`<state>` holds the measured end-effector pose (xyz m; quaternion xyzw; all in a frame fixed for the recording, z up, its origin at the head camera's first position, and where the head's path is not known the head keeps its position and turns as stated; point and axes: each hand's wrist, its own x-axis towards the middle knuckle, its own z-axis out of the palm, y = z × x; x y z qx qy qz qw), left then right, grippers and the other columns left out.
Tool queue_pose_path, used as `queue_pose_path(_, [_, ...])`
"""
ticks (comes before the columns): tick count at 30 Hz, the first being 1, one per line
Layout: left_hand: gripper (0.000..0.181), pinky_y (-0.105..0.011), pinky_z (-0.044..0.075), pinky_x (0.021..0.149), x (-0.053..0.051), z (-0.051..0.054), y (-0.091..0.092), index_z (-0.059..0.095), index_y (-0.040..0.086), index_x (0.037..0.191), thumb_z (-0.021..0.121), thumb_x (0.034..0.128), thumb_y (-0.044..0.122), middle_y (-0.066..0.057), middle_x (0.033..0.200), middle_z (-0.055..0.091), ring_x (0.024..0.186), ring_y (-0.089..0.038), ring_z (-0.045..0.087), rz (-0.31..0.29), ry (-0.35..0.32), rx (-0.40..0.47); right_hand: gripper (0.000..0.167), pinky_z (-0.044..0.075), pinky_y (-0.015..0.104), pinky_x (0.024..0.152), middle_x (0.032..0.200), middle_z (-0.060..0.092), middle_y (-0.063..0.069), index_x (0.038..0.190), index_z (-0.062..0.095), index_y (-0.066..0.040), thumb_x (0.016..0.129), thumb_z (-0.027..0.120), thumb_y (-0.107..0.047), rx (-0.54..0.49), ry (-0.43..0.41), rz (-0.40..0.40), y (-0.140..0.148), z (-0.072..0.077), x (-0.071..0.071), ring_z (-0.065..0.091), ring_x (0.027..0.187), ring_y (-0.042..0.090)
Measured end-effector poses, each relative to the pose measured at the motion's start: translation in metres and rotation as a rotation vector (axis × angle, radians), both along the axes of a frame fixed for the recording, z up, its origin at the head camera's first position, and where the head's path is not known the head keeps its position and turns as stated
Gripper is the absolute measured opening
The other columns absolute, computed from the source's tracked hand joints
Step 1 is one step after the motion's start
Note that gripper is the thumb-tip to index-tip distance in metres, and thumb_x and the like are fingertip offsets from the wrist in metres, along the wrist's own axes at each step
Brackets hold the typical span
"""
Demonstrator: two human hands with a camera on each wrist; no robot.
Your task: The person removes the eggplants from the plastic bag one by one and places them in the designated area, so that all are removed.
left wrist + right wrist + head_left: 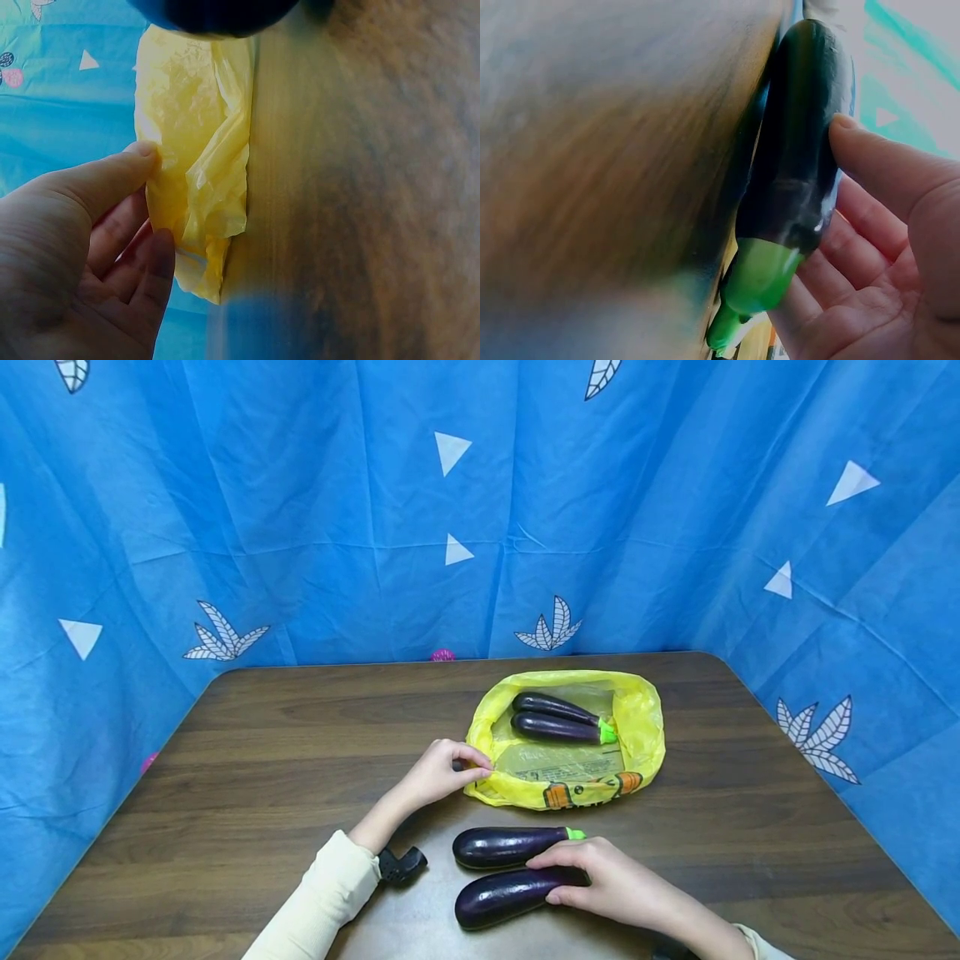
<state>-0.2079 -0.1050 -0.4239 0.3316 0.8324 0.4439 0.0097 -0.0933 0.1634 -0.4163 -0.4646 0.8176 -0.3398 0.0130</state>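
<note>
A yellow plastic bag (639, 727) lies with its mouth open, two eggplants (558, 727) inside it. My left hand (438, 772) pinches the bag's left rim; the left wrist view shows thumb and fingers on the yellow plastic (199, 127). In front of the bag, two more eggplants lie side by side. My right hand (611, 885) grips the nearer eggplant (498, 899) around its right part, beside the farther one (502, 847). In the right wrist view, the thumb of the hand (900, 225) rests on the dark eggplant (791, 135), near its green cap.
The brown wooden table (285, 752) has a blue patterned curtain (300, 510) behind it and along its sides. A black wrist device (402, 866) sits by the left sleeve (322, 893).
</note>
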Motion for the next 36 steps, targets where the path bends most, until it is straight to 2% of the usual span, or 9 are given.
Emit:
queue_pose_path(17, [0.006, -0.027, 0.049, 0.072, 0.0021, 0.0024, 0.0005, 0.074, 0.009, 0.087, 0.070, 0.0856, 0.012, 0.005, 0.086, 0.069, 0.082, -0.007, 0.061, 0.015, -0.008, -0.024, 0.033, 0.047, 0.031, 0.082, 0.106, 0.063, -0.006, 0.112, 0.065, -0.012, 0.080, 0.073, -0.014, 0.012, 0.054, -0.008, -0.0002, 0.0018, 0.0005, 0.058, 0.098, 0.009])
queue_pose_path(36, [0.006, -0.027, 0.049, 0.074, 0.0021, 0.0019, -0.0002, 0.074, 0.009, 0.088, 0.069, 0.0858, 0.012, 0.005, 0.086, 0.069, 0.083, -0.008, 0.061, 0.012, -0.017, -0.017, 0.033, 0.047, 0.031, 0.081, 0.106, 0.064, -0.005, 0.112, 0.066, -0.011, 0.080, 0.074, -0.012, 0.005, 0.058, -0.012, -0.0008, 0.0040, 0.0014, 0.059, 0.097, 0.008])
